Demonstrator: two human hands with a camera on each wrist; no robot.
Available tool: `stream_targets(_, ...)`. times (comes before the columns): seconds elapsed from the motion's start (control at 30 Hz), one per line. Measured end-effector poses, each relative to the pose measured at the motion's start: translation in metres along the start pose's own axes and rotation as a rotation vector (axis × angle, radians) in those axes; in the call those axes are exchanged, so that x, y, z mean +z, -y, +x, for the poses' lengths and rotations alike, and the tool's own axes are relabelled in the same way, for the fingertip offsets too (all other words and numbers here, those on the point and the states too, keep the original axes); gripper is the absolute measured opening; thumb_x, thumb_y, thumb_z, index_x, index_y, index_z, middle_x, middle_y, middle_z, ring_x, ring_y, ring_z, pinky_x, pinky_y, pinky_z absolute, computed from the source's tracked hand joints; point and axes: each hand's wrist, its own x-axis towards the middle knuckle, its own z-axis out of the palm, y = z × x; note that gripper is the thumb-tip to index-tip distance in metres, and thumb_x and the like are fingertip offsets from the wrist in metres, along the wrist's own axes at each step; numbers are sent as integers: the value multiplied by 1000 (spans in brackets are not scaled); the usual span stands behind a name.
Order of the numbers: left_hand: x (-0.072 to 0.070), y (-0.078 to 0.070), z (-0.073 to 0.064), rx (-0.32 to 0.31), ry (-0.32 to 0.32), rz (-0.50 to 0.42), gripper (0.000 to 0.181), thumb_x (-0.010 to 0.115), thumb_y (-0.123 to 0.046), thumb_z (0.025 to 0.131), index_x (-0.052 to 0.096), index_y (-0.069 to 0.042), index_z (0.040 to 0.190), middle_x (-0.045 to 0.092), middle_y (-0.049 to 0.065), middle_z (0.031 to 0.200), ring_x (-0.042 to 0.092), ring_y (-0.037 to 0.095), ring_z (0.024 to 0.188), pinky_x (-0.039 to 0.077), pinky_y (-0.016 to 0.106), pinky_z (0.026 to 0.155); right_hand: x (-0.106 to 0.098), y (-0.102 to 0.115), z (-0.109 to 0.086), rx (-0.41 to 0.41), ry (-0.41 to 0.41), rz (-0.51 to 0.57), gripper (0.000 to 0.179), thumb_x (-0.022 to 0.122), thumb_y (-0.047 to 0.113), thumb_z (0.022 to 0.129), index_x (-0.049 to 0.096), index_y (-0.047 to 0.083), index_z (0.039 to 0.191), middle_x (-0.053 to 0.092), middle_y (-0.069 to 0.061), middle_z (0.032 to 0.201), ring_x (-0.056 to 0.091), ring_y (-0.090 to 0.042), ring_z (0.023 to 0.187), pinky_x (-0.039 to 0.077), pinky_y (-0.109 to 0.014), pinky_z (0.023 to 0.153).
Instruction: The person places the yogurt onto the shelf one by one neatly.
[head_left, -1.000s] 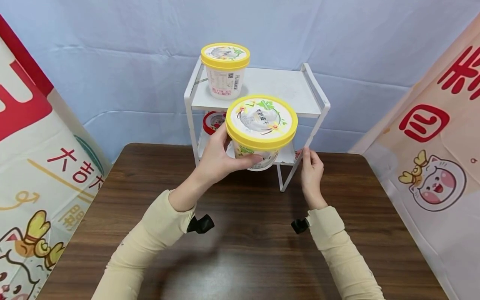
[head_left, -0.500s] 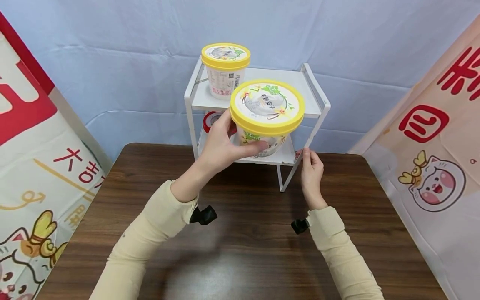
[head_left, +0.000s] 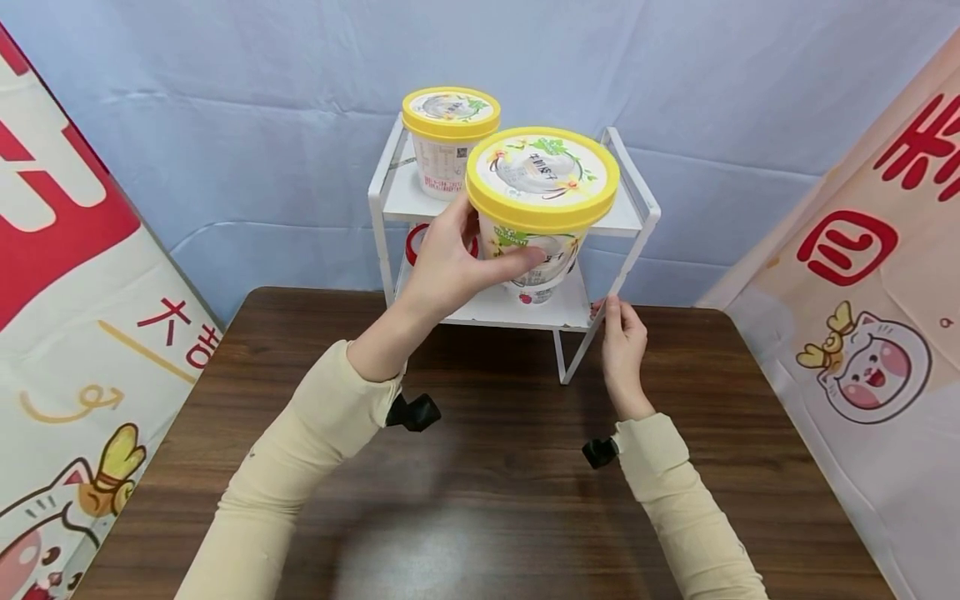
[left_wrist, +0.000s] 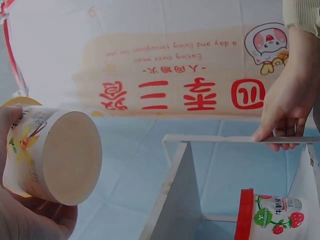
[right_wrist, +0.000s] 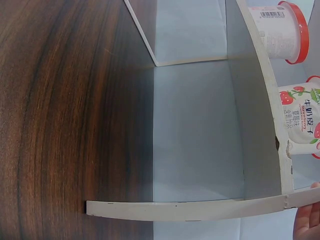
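My left hand (head_left: pixel 442 271) grips a yellow-lidded paper tub (head_left: pixel 543 179) by its side, thumb across the front. The tub is upright, in front of and above the top board of a white two-tier rack (head_left: pixel 635 171). In the left wrist view its plain base (left_wrist: pixel 72 157) faces the camera, apart from the rack. My right hand (head_left: pixel 624 346) pinches the rack's right front upright near the lower shelf. A second yellow-lidded tub (head_left: pixel 442 167) stands on the top board at left. Red-lidded strawberry tubs (right_wrist: pixel 302 117) stand on the lower shelf, partly hidden in the head view.
The rack stands at the back of a dark wooden table (head_left: pixel 510 483), against a pale blue cloth (head_left: pixel 300 150). Printed banners hang at the left (head_left: pixel 67 275) and right (head_left: pixel 862 275). Black wrist cameras (head_left: pixel 414 412) sit below both cuffs.
My left hand has raised the yellow-lidded tub and carried it slightly right, uncovering part of the lower shelf. My right hand has stayed at the rack's upright.
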Motion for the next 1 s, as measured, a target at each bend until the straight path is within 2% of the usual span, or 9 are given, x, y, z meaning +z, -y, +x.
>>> stream_targets(0.27, 1, 0, 12, 21, -39, 35, 64, 74, -8, 72, 43, -4, 127, 54, 6, 116, 53, 15, 100, 45, 28, 88, 0, 0, 0, 5, 2, -7, 37, 44, 17, 97, 58, -17, 92, 54, -32, 88, 49, -29, 81, 39, -20, 71)
stream_targets(0.53, 4, 0, 23, 10, -46, 25, 64, 74, -9, 73, 43, -5, 128, 53, 5, 117, 52, 14, 102, 44, 26, 88, 0, -1, -1, 9, -12, -11, 34, 44, 18, 97, 59, -11, 86, 58, -21, 84, 49, -28, 80, 38, -21, 71)
stream_targets(1.0, 7, -2, 39, 40, -53, 51, 64, 74, -12, 73, 42, -6, 129, 52, 5, 118, 51, 15, 102, 44, 24, 87, 0, -2, -1, 8, -6, 1, 34, 45, 18, 97, 59, -10, 86, 58, -22, 85, 50, -20, 79, 39, -21, 72)
